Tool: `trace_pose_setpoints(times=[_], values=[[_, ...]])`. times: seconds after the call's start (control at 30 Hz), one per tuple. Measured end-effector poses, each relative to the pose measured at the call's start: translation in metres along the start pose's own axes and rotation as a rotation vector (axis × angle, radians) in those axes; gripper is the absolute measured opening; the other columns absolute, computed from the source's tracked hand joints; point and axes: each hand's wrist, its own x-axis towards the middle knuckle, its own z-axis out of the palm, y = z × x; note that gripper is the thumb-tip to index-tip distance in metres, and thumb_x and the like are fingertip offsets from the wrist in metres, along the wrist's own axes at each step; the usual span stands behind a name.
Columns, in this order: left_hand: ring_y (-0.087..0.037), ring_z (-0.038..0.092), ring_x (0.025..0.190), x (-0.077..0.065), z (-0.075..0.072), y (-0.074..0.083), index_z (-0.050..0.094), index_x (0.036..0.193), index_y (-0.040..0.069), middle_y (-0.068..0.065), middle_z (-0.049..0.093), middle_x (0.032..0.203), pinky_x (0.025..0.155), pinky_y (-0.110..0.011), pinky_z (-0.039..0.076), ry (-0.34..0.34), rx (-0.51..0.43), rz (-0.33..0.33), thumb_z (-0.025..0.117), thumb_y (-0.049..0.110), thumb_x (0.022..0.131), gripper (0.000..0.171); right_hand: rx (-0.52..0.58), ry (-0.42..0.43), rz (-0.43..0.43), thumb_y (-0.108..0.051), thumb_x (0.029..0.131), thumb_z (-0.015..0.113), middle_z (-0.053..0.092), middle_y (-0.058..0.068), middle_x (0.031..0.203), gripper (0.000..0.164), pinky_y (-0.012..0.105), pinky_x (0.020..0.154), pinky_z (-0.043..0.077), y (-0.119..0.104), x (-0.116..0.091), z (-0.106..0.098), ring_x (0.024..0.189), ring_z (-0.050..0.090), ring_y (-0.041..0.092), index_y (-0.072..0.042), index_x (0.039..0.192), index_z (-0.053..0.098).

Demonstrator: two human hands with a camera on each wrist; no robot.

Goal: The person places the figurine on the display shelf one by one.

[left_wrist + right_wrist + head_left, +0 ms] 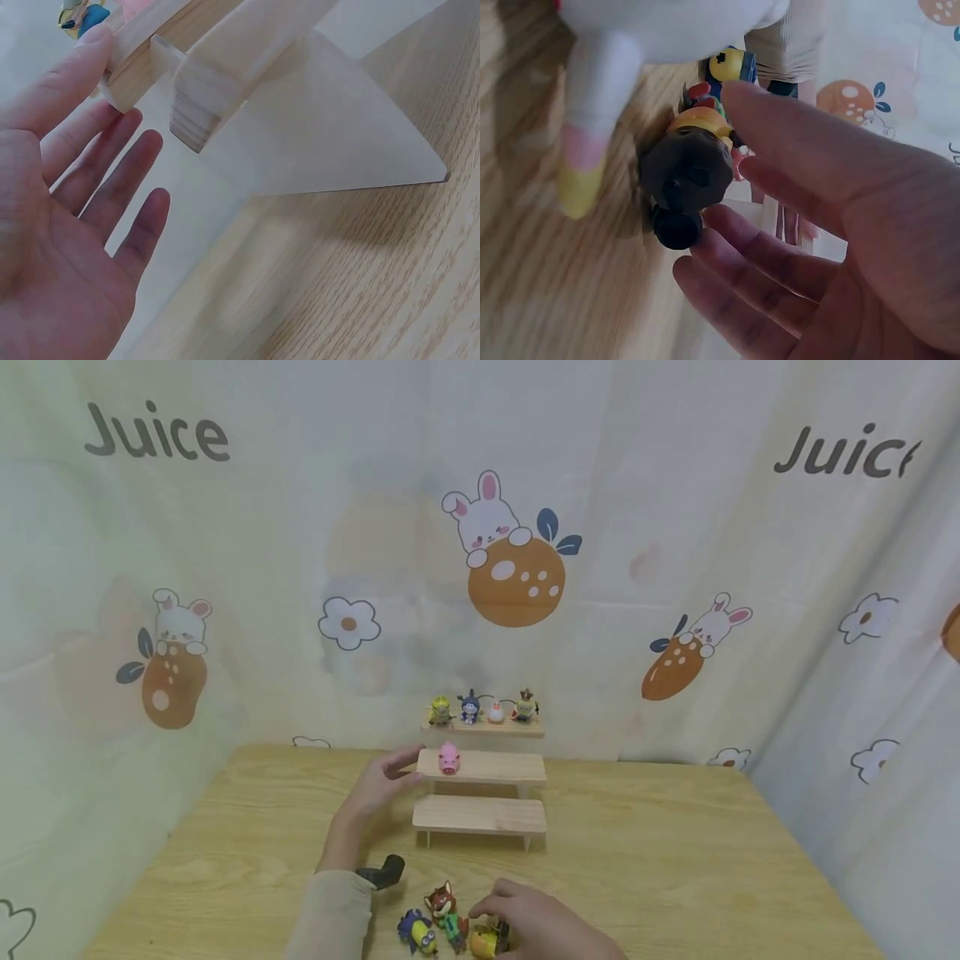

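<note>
My left hand (378, 787) is at the left end of the middle tier of a wooden display stand (498, 766). In the left wrist view its thumb and index finger pinch the plank's end (133, 84), while the other fingers hang free below. On that tier stands a pink pig figurine (449, 759). Low in the head view, my right hand (551, 927) hovers with parted fingers around a yellow-orange figurine with a dark hat (686, 176), which lies on the table. To its left lie a fox figurine (448, 917) and a minion figurine (417, 932).
Several small figurines (470, 707) line the top tier. The lowest tier (478, 815) is a bare plank on clear legs. A large white figurine part (604, 75) fills the upper left of the right wrist view. Behind the wooden table (660, 843) hangs a printed curtain (405, 527).
</note>
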Motion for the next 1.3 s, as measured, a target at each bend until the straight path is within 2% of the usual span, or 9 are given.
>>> trace_pose_setpoints(times=[0.17, 0.33, 0.57, 0.67, 0.83, 0.93, 1.1, 1.2, 1.3], values=[[-0.032, 0.051, 0.126, 0.002, -0.001, 0.002, 0.048, 0.139, 0.022, -0.006, 0.048, 0.144, 0.109, -0.047, 0.036, 0.002, -0.002, 0.007, 0.072, 0.034, 0.082, 0.063, -0.048, 0.014, 0.041, -0.031, 0.08, 0.075, 0.056, -0.014, 0.1, 0.039, 0.018, 0.07, 0.049, 0.0, 0.002, 0.001, 0.081, 0.049, -0.005, -0.023, 0.117, 0.065], [-0.03, 0.052, 0.126, 0.002, -0.001, 0.003, 0.048, 0.139, 0.023, -0.005, 0.049, 0.144, 0.11, -0.047, 0.036, 0.007, -0.012, -0.001, 0.073, 0.036, 0.082, 0.064, -0.026, 0.055, 0.082, -0.026, 0.078, 0.074, 0.059, -0.01, 0.105, 0.039, 0.019, 0.07, 0.05, 0.005, 0.001, -0.001, 0.084, 0.053, -0.002, -0.02, 0.116, 0.066], [-0.033, 0.049, 0.128, 0.002, -0.002, 0.002, 0.045, 0.141, 0.019, -0.009, 0.046, 0.145, 0.11, -0.047, 0.036, -0.011, -0.013, 0.014, 0.071, 0.034, 0.084, 0.065, -0.043, 0.191, 0.065, -0.02, 0.077, 0.074, 0.065, 0.001, 0.106, 0.04, 0.021, 0.073, 0.053, 0.023, 0.003, -0.004, 0.086, 0.06, 0.006, -0.008, 0.114, 0.066], [-0.034, 0.048, 0.129, 0.001, -0.003, 0.004, 0.044, 0.142, 0.018, -0.01, 0.045, 0.146, 0.111, -0.047, 0.035, -0.019, -0.018, -0.001, 0.071, 0.031, 0.085, 0.064, -0.015, 0.235, 0.056, -0.017, 0.078, 0.074, 0.066, 0.004, 0.106, 0.039, 0.021, 0.075, 0.054, 0.034, 0.004, -0.006, 0.087, 0.063, 0.011, -0.003, 0.113, 0.066], [-0.035, 0.047, 0.129, -0.007, -0.002, 0.019, 0.042, 0.143, 0.013, -0.013, 0.044, 0.146, 0.111, -0.046, 0.035, -0.038, -0.005, -0.014, 0.069, 0.026, 0.087, 0.064, 0.008, 0.263, 0.042, -0.016, 0.078, 0.074, 0.064, 0.006, 0.108, 0.037, 0.021, 0.075, 0.054, 0.044, 0.003, -0.008, 0.089, 0.064, 0.015, -0.002, 0.112, 0.066], [-0.036, 0.048, 0.128, -0.011, -0.001, 0.027, 0.041, 0.143, 0.009, -0.014, 0.044, 0.146, 0.11, -0.046, 0.036, -0.045, 0.005, -0.01, 0.068, 0.025, 0.088, 0.064, 0.043, 0.248, 0.048, -0.023, 0.084, 0.072, 0.063, 0.005, 0.109, 0.037, 0.021, 0.075, 0.054, 0.047, 0.001, -0.01, 0.09, 0.063, 0.015, -0.004, 0.114, 0.066], [-0.036, 0.048, 0.128, -0.007, 0.0, 0.016, 0.042, 0.143, 0.012, -0.013, 0.044, 0.146, 0.111, -0.047, 0.035, -0.029, -0.02, -0.006, 0.069, 0.025, 0.088, 0.063, 0.15, 0.234, 0.071, -0.029, 0.093, 0.06, 0.063, 0.005, 0.11, 0.034, 0.021, 0.074, 0.054, 0.051, 0.001, -0.01, 0.092, 0.064, 0.014, -0.003, 0.115, 0.065], [-0.034, 0.049, 0.128, -0.002, 0.001, 0.005, 0.044, 0.142, 0.015, -0.012, 0.045, 0.145, 0.111, -0.047, 0.035, -0.015, -0.024, -0.002, 0.07, 0.028, 0.086, 0.063, 0.157, 0.25, 0.068, -0.028, 0.092, 0.061, 0.064, 0.005, 0.108, 0.033, 0.021, 0.074, 0.054, 0.053, 0.003, -0.007, 0.09, 0.063, 0.013, -0.002, 0.113, 0.065], [-0.033, 0.05, 0.127, -0.001, 0.001, 0.001, 0.046, 0.14, 0.016, -0.011, 0.048, 0.143, 0.11, -0.046, 0.037, -0.003, -0.024, 0.002, 0.072, 0.03, 0.084, 0.063, 0.166, 0.252, 0.076, -0.03, 0.089, 0.065, 0.064, 0.006, 0.108, 0.037, 0.02, 0.074, 0.053, 0.054, 0.003, -0.004, 0.088, 0.062, 0.01, -0.001, 0.113, 0.065]])
